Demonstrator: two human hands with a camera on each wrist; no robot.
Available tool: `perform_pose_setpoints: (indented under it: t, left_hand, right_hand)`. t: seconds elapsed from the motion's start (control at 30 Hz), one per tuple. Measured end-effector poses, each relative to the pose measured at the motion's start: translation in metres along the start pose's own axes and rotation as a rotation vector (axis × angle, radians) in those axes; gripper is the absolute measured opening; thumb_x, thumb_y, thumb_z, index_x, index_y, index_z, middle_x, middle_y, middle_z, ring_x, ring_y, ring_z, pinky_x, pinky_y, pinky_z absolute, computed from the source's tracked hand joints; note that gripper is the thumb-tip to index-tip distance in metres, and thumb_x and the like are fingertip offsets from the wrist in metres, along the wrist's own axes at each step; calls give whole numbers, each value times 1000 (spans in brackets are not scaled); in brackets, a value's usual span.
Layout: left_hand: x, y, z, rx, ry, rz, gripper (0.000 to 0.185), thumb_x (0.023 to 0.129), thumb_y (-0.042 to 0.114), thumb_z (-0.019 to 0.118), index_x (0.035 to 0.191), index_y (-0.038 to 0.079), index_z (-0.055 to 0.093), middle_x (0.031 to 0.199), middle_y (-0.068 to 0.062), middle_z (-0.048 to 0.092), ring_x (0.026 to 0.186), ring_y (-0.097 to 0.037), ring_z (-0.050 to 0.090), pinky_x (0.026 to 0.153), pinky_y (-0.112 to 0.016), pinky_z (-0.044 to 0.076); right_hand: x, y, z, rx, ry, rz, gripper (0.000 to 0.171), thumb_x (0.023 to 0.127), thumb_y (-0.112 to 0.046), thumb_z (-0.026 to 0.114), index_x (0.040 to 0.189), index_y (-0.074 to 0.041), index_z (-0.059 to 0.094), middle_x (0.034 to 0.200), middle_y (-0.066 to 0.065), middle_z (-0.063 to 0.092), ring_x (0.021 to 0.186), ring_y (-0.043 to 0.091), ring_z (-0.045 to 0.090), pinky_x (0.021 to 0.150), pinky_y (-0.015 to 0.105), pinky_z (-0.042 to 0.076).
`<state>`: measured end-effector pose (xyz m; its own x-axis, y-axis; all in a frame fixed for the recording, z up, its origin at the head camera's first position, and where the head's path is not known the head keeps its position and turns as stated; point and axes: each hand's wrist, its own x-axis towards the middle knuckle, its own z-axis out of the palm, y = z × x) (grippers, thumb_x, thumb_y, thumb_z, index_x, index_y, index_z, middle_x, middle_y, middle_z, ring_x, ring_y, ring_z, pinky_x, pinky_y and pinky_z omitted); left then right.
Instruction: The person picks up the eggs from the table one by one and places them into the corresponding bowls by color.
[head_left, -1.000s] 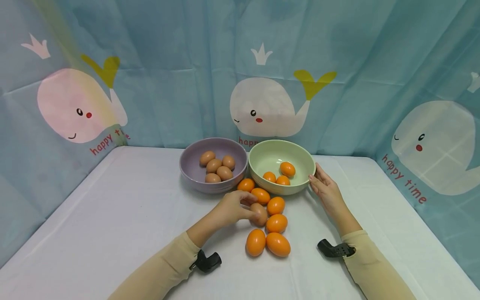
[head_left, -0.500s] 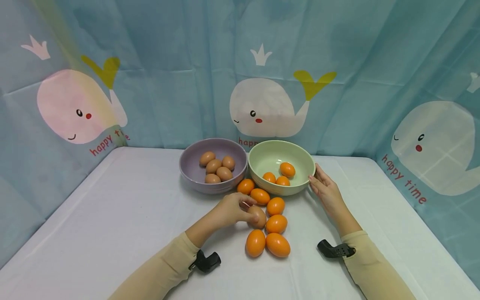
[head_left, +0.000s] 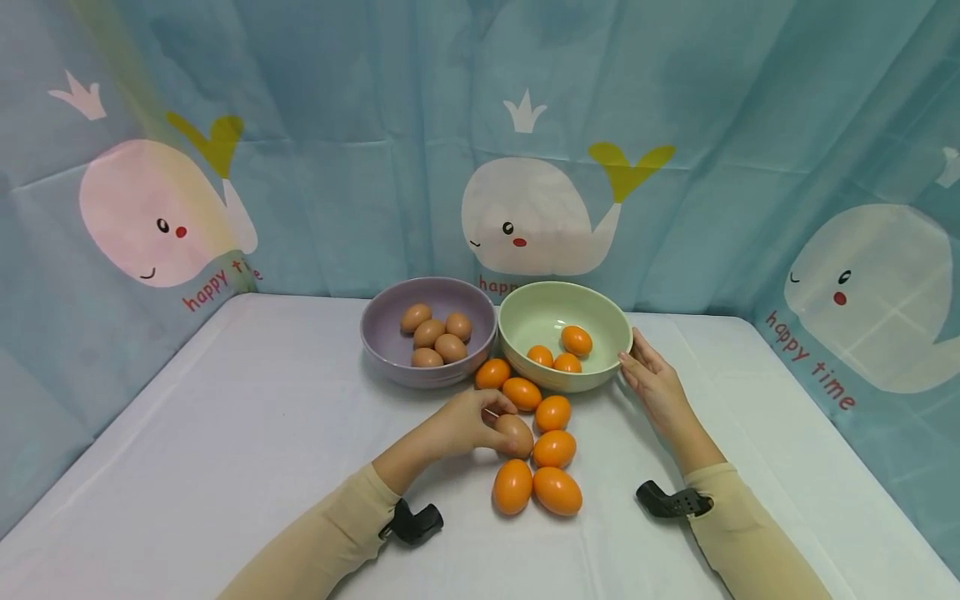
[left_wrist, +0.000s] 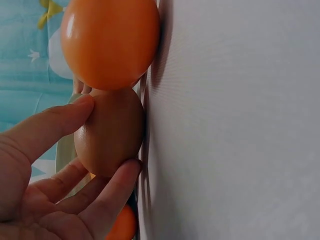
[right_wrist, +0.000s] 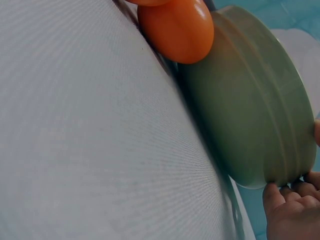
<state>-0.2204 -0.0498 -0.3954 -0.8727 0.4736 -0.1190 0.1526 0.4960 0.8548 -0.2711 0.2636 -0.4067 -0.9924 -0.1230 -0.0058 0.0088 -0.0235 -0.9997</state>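
Purple bowl point(head_left: 428, 329) of brown eggs, whale-print curtain point(head_left: 300, 150), white tablecloth point(head_left: 225, 433).

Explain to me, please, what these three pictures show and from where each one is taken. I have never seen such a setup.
A person works with two bare hands. The wide picture comes from a camera on the head; the other two come from cameras on each wrist, so they look sideways and very close.

On the white table stand a purple bowl with brown eggs and a green bowl with orange eggs. More orange eggs lie in front of the bowls.

The left hand pinches one brown egg that lies among the orange ones; its wrist picture shows this closely. The right hand touches the green bowl's side.
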Motion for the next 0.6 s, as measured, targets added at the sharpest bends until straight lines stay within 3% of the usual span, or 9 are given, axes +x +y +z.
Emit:
perform_pose_setpoints:
  t: [0.33,0.6]
  left_hand:
    - [1,-3,-1,-5,0,0,38,77,23,86,109,14,68,113,-1,65,98,-15,63,84,-30,54]
    - [-4,2,-15,11,88,-7,39,77,31,86,110,18,69,112,3,68,98,-14,64,87,-31,52]
  right_hand:
    - [-1,0,-1,3,-2,-1,75,105,-23,50,160,-12,0,168,2,-6,156,18,2,123,36,17]
    - [1,1,0,9,-2,-4,74,105,-22,50,160,-10,1,168,3,-5,156,19,2,123,36,17]
